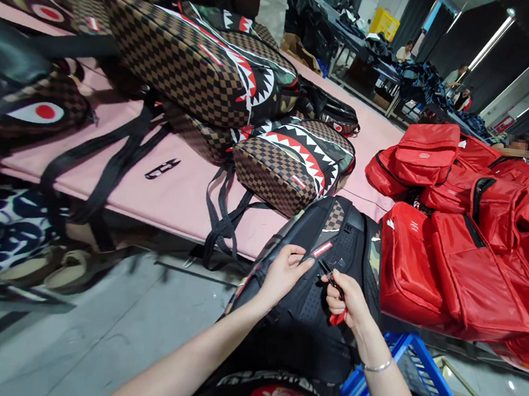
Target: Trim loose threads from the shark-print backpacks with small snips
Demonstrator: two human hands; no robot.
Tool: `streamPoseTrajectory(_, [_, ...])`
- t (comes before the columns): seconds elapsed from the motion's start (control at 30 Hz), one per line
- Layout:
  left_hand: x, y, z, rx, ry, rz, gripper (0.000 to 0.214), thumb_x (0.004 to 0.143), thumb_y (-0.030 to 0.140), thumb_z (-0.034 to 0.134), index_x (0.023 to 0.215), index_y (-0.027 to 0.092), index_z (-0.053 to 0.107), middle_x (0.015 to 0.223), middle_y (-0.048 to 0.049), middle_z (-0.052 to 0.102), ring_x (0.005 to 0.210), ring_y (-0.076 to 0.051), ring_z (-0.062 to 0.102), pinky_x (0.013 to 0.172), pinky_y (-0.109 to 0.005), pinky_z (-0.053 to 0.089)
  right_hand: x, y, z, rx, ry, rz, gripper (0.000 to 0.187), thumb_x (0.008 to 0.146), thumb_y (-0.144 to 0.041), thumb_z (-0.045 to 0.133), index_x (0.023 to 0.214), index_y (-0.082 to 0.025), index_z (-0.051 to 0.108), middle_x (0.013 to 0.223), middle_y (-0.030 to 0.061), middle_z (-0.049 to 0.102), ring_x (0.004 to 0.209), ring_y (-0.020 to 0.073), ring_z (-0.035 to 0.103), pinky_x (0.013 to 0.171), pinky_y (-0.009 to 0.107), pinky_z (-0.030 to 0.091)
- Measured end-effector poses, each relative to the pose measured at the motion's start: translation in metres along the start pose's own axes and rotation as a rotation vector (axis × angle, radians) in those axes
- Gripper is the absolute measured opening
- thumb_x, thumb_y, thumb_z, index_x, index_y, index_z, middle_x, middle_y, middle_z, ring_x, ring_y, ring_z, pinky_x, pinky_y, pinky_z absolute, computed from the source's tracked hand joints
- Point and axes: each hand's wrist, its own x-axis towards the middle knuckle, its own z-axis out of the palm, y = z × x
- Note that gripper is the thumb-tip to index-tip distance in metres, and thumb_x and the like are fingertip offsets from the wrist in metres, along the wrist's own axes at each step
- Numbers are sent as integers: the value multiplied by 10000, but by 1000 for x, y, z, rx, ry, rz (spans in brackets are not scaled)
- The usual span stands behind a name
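Note:
A black backpack [296, 330] leans upright against the table edge in front of me, its padded back and straps facing me. A small red label [322, 249] is on one of its straps. My left hand [282, 275] is at that strap, thumb and forefinger closed in a pinch just left of the label; what lies between them is too small to tell. My right hand [347, 300] is closed around small dark thread snips [331, 275], their blades pointing up-left toward the label. Something red [337, 317] shows below the right fingers.
Checkered shark-mouth backpacks [180, 59] lie on the pink table [186, 204], straps hanging over its edge. A black snips-like tool [162, 169] lies there too. Red bags [470, 249] are piled at right. A blue crate [443, 390] stands below. People [405, 51] are in the background.

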Motion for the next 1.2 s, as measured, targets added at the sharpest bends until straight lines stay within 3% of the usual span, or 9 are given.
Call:
streamPoseTrajectory(0.1, [3, -1, 1, 77, 28, 28, 314, 681, 459, 598, 787, 170, 536, 603, 17, 589, 585, -147, 583, 566, -243, 437, 0, 0, 3, 47, -35, 49, 470, 661, -538, 681, 841, -117, 572, 445, -124, 296, 313, -9, 169, 321, 133, 56])
streamPoseTrajectory(0.23, [6, -2, 3, 125, 56, 48, 265, 704, 437, 566, 713, 173, 559, 554, 24, 554, 572, -147, 558, 545, -231, 402, 1, -2, 5, 99, -69, 103, 453, 656, -514, 697, 823, -111, 575, 440, -121, 305, 310, -9, 178, 321, 131, 60])
streamPoseTrajectory(0.47, [6, -5, 3, 148, 57, 88, 267, 753, 432, 513, 784, 171, 555, 666, 3, 580, 641, -146, 562, 612, -248, 428, 5, -8, 8, 189, -41, 216, 322, 841, -446, 518, 769, -132, 520, 428, -113, 300, 303, 3, 169, 324, 126, 81])
streamPoseTrajectory(0.6, [3, -8, 2, 141, 9, 135, 323, 686, 417, 606, 882, 169, 540, 816, -31, 623, 775, -168, 612, 727, -285, 473, 8, -12, 8, 221, -36, 262, 345, 888, -419, 449, 657, -166, 407, 428, -105, 309, 301, 7, 156, 319, 122, 82])
streamPoseTrajectory(0.77, [4, -10, 2, 206, 15, 161, 248, 756, 413, 519, 801, 171, 549, 753, -29, 615, 755, -173, 610, 729, -293, 473, 11, -15, 12, 259, -31, 314, 382, 943, -388, 300, 633, -174, 365, 406, -97, 295, 293, 17, 142, 310, 123, 82])
streamPoseTrajectory(1.2, [-4, -1, 6, 409, 33, 233, 179, 808, 357, 450, 793, 205, 544, 713, 7, 596, 633, -145, 558, 634, -238, 402, 13, -23, 16, 171, 74, 315, 349, 928, -397, 335, 650, -186, 333, 413, -109, 286, 292, 16, 150, 327, 120, 83])
